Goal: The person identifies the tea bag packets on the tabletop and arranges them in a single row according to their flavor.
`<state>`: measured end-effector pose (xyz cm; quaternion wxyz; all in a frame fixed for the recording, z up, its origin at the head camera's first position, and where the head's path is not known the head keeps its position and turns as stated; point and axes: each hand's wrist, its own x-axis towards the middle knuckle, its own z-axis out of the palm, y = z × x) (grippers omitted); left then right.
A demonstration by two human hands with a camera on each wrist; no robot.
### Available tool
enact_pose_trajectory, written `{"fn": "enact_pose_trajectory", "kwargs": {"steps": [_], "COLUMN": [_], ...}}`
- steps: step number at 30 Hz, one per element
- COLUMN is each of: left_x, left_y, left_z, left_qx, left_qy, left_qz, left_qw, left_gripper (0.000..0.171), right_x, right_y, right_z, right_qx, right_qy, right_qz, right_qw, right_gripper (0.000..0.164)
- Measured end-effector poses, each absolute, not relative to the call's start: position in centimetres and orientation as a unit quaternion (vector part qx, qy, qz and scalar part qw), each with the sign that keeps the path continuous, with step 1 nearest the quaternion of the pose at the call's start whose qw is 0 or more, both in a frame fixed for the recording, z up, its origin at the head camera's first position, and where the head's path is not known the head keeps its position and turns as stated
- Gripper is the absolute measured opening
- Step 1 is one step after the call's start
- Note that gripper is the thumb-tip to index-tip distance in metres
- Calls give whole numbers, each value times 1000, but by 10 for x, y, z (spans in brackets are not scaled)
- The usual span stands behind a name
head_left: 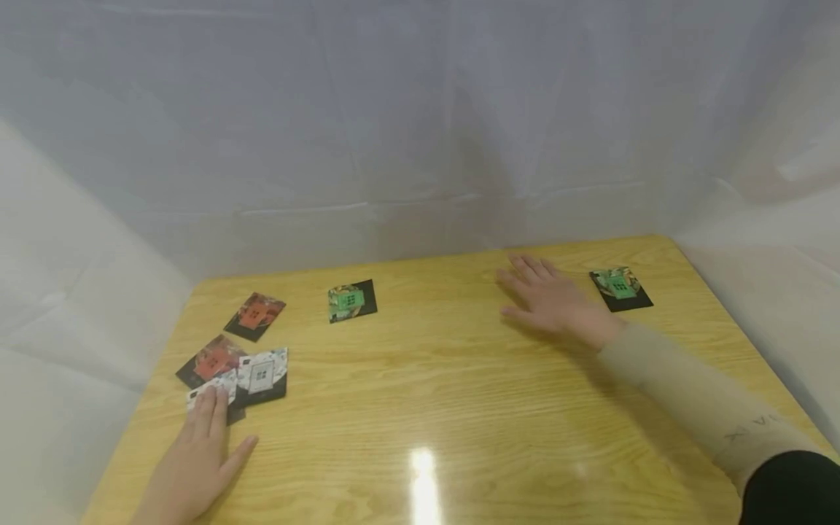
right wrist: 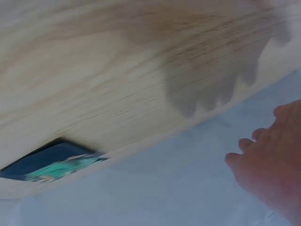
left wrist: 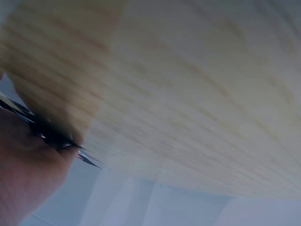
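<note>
My left hand [head_left: 197, 459] rests its straight fingertips on a white-and-black card [head_left: 211, 385] at the table's left side. Beside that card, and touching it, lies another white-and-black card [head_left: 262, 373]. A red-and-black card [head_left: 213, 359] is partly covered by these two, and a second red-and-black card [head_left: 254, 316] lies just behind. My right hand [head_left: 551, 302], fingers spread and holding nothing, hovers over the far right; its shadow falls apart from it in the right wrist view. Nearest to it is a green-and-black card [right wrist: 56, 162]. In the left wrist view, the hand [left wrist: 33, 169] hides most of the cards.
Another green-and-black card [head_left: 352, 300] lies near the back edge, left of centre. The wooden table [head_left: 420, 394] has rounded far corners. White sheeting [head_left: 420, 131] hangs behind it and along both sides.
</note>
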<state>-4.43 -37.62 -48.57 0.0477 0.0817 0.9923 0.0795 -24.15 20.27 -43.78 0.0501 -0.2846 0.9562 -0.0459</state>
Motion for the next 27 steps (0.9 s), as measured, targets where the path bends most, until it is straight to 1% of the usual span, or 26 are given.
{"fn": "enact_pose_trajectory", "kwargs": {"steps": [8, 17, 27], "left_x": [-45, -42, -42], "left_y": [-378, -378, -376], "left_z": [-488, -489, -488], "left_qx": [82, 84, 84], "left_qy": [992, 993, 993], "left_qz": [78, 74, 68], "left_qw": [59, 42, 37], "left_gripper": [96, 95, 95], "right_x": [-255, -270, -286], "right_y": [164, 119, 73], "right_z": [-439, -436, -434], "right_qx": [-340, -384, -419], "right_qy": [939, 922, 908], "right_qz": [-36, -41, -4], "right_qw": [37, 16, 18], "right_gripper": [78, 79, 79]}}
